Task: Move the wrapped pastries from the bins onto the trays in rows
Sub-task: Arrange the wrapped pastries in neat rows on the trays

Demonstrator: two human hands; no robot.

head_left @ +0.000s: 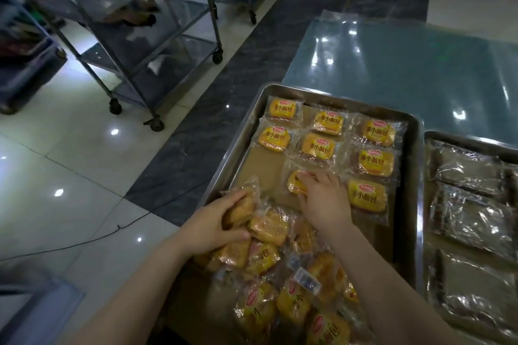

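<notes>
A steel tray (414, 148) lined with brown paper holds several yellow wrapped pastries (375, 162) laid in rows at its far end. My right hand (322, 200) presses a wrapped pastry (295, 183) flat on the paper in the middle row, below the others. My left hand (215, 225) grips another wrapped pastry (241, 209) at the tray's left side, on top of a loose heap of pastries (283, 283) piled at the tray's near end.
A second steel tray (429, 137) on the right holds several clear-wrapped dark packets (471, 218). A glass-topped table (406, 64) lies behind. Wheeled steel racks (157, 45) stand on the tiled floor to the left, with a black cable (84, 241) across it.
</notes>
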